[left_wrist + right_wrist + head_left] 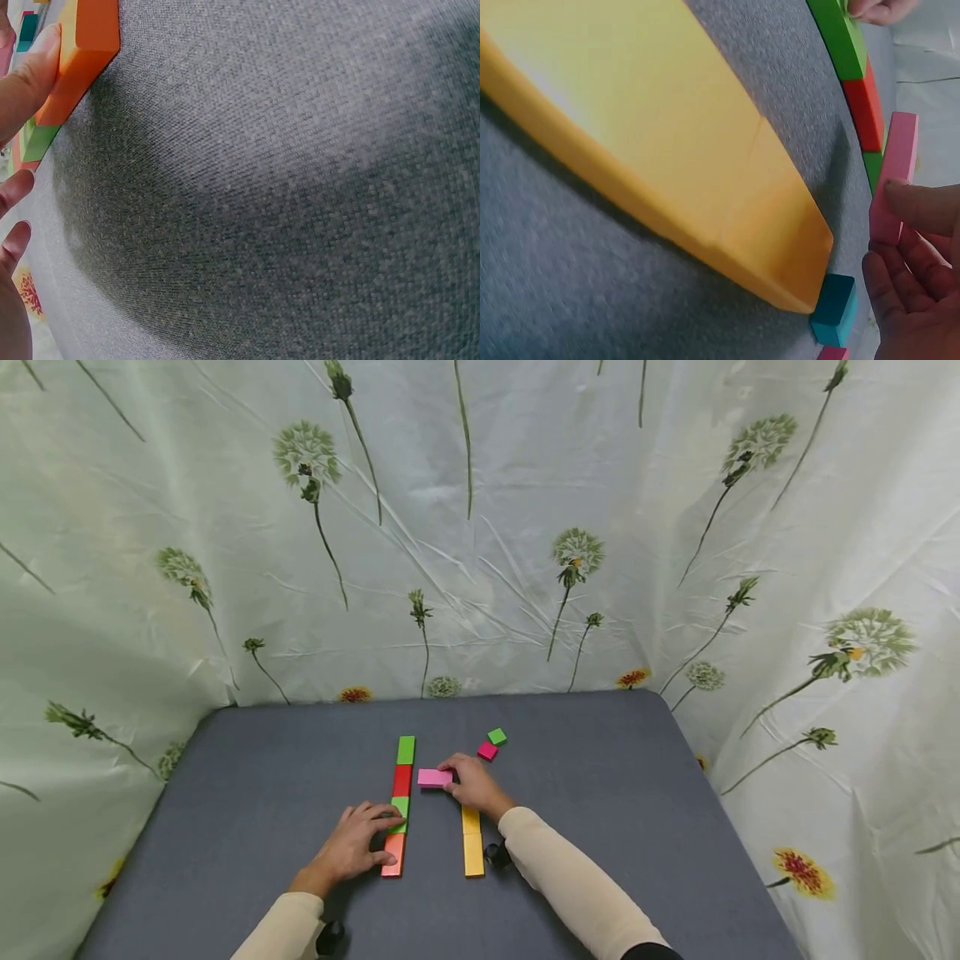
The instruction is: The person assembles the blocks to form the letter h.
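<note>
My right hand (476,783) pinches a pink block (433,778) between thumb and fingers. The right wrist view shows this pink block (895,172) lifted clear of the cloth. To its left runs a straight row: a green block (406,750), a red block (402,781), another green block (401,815) and an orange-red block (393,854) nearest me. My left hand (352,843) rests against that row, its thumb touching the orange-red block and its fingers over the nearer green one. Yellow blocks (472,853) form a second row under my right wrist.
A small green block (497,737) and a magenta block (487,750) lie beyond my right hand. In the right wrist view, a teal block (834,309) stands at the yellow row's far end. Grey cloth covers the table (600,760); a floral curtain (510,527) hangs behind it.
</note>
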The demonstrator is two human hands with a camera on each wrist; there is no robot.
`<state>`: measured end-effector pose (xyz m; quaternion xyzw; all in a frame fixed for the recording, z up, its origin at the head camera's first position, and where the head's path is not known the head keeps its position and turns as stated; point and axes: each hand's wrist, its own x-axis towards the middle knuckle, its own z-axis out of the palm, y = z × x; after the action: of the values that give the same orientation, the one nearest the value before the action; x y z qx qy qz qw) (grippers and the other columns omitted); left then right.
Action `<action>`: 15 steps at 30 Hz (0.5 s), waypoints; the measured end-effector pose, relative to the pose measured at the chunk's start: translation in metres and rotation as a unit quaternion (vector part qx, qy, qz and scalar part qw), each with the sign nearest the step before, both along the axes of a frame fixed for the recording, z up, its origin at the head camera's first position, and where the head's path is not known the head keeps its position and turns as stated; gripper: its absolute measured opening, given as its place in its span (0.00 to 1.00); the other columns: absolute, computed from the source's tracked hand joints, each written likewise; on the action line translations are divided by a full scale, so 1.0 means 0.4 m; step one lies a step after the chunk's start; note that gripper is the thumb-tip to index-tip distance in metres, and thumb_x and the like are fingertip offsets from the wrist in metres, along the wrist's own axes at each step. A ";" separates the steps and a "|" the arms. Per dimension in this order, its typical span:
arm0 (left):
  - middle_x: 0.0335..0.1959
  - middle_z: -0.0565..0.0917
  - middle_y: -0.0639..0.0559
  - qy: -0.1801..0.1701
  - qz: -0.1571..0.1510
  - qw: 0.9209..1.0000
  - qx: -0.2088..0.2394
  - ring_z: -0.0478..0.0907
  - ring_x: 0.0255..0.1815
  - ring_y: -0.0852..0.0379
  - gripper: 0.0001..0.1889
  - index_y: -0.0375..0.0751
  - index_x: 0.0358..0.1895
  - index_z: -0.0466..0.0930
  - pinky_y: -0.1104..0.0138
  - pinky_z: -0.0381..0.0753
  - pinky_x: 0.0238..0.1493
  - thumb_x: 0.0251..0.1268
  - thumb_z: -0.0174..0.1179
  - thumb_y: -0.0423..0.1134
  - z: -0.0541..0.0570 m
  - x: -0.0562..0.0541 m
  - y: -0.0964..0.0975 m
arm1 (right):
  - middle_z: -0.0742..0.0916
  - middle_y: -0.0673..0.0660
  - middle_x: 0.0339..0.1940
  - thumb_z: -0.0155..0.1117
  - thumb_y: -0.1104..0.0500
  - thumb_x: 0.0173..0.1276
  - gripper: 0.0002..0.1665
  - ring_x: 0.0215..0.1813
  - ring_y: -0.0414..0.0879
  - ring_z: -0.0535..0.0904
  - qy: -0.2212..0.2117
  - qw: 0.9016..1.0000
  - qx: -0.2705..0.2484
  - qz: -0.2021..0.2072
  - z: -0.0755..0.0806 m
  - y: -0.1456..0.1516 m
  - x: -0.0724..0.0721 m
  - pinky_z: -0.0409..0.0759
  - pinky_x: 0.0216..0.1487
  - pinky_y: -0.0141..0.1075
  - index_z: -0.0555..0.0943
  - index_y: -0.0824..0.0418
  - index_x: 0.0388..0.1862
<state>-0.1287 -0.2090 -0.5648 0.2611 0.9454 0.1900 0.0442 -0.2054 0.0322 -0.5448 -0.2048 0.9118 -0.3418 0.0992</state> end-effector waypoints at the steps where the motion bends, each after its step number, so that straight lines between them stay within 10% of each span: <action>1: 0.52 0.79 0.53 0.000 0.000 1.000 0.001 0.71 0.51 0.53 0.30 0.45 0.53 0.83 0.55 0.64 0.48 0.42 0.75 0.52 0.000 0.000 0.000 | 0.82 0.57 0.49 0.64 0.66 0.65 0.16 0.55 0.51 0.77 0.001 1.000 0.001 0.001 -0.001 -0.002 0.002 0.71 0.61 0.43 0.81 0.65 0.52; 15: 0.53 0.79 0.53 -0.003 0.003 1.000 -0.004 0.71 0.51 0.53 0.30 0.45 0.53 0.83 0.55 0.65 0.48 0.43 0.74 0.52 0.000 -0.001 0.003 | 0.83 0.56 0.48 0.64 0.67 0.64 0.15 0.54 0.48 0.77 -0.001 1.000 0.013 0.015 -0.029 -0.026 0.008 0.72 0.59 0.40 0.82 0.65 0.51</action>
<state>-0.1290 -0.2077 -0.5650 0.2578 0.9467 0.1871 0.0473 -0.2022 0.0219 -0.5563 -0.2173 0.9128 -0.3285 0.1077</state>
